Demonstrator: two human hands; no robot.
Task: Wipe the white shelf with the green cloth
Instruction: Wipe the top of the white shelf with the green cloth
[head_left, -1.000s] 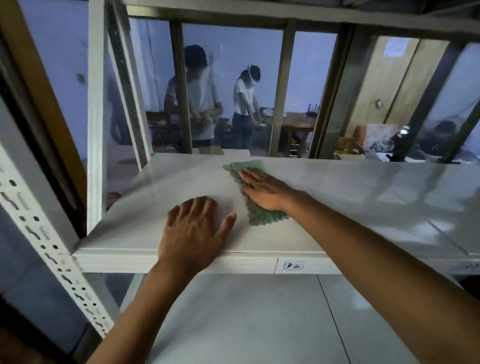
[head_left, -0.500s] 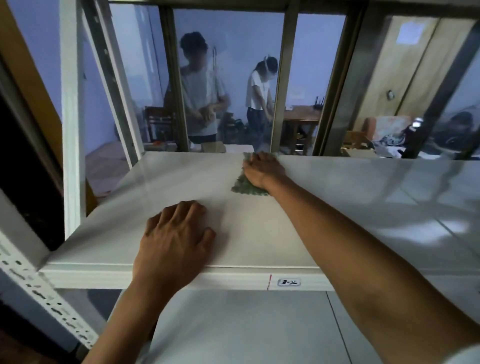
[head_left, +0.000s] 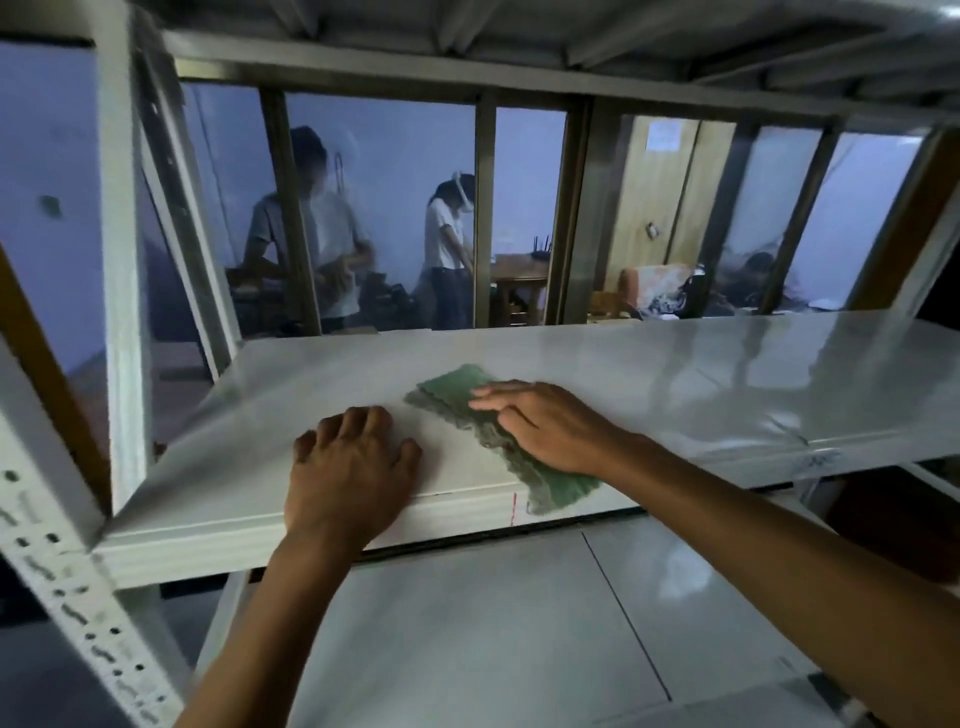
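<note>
My right hand (head_left: 545, 426) lies flat, fingers straight, pressing the crumpled green cloth (head_left: 483, 426), long axis diagonal with its near end draped over the glossy white shelf (head_left: 727, 384) front lip; left hand (head_left: 348, 473) rests slack beside it.

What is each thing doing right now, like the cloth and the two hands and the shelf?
green cloth: spread flat on the shelf, near end hanging over the front edge.
right hand: fingers straight, pressing on the cloth.
left hand: resting flat on the shelf, holding nothing.
white shelf: shiny, nothing on it except the cloth and the hands.
</note>
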